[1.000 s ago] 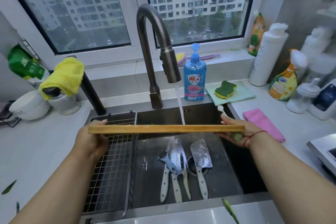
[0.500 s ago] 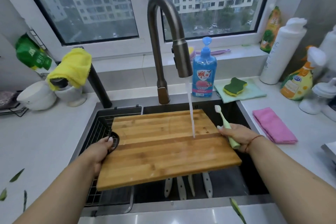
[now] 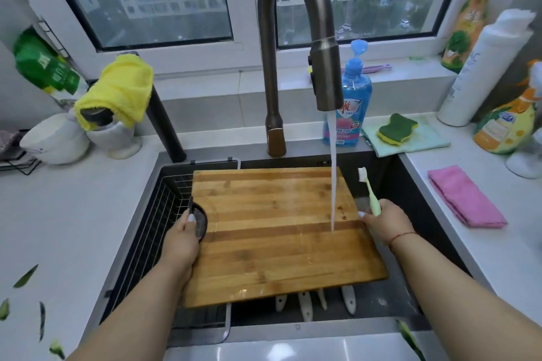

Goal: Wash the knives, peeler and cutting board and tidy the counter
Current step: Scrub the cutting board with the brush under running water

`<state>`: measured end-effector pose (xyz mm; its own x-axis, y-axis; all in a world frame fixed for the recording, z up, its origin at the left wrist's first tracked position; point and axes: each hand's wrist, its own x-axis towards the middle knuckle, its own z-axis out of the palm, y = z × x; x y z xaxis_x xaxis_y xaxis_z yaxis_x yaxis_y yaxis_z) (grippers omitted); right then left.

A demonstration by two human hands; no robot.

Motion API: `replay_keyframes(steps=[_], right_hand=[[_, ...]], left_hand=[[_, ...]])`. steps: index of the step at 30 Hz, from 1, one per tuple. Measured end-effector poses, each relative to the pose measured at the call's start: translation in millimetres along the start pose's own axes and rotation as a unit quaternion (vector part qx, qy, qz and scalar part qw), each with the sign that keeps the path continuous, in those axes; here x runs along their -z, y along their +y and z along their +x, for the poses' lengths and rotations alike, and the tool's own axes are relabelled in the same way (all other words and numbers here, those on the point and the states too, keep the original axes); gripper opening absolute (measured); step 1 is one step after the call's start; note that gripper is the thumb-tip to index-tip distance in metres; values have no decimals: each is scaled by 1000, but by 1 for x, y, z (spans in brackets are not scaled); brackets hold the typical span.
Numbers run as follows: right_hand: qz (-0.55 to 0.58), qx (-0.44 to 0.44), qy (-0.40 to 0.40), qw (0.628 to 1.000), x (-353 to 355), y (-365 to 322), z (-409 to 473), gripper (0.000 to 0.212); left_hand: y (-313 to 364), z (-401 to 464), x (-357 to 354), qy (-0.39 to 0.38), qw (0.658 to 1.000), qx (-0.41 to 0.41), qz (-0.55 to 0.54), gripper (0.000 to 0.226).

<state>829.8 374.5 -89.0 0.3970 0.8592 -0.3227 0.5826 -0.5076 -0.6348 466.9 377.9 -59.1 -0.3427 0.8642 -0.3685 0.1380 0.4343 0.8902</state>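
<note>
Rinsing is the step in hand: under the faucet (image 3: 296,47) stream over the sink (image 3: 416,182), the left hand (image 3: 183,239) grips the cutting board (image 3: 272,231) while the right hand (image 3: 385,221) steadies its edge and pinches a toothbrush (image 3: 370,192); scrubbing probably follows.

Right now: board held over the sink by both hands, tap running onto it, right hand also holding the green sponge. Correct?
Not quite. In the head view the right hand holds a toothbrush, not the sponge, which lies on the counter cloth. The rest stands: both hands hold the cutting board over the sink, tap running onto it.
</note>
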Motion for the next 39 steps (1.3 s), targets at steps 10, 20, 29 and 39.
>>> replay_keyframes(steps=[10, 20, 29, 39], right_hand=[[-171, 131, 15, 976, -100, -73, -87, 49], [-208, 21, 102, 973, -80, -81, -63, 49], [-219, 258, -9, 941, -143, -138, -91, 53], [-220, 279, -22, 934, -149, -152, -86, 49]], left_hand=[[-16, 22, 7, -32, 999, 28, -30, 41], [-23, 27, 10, -51, 998, 22, -43, 44], [-24, 19, 3, -64, 994, -2, -85, 41], [-26, 23, 5, -69, 997, -21, -41, 43]])
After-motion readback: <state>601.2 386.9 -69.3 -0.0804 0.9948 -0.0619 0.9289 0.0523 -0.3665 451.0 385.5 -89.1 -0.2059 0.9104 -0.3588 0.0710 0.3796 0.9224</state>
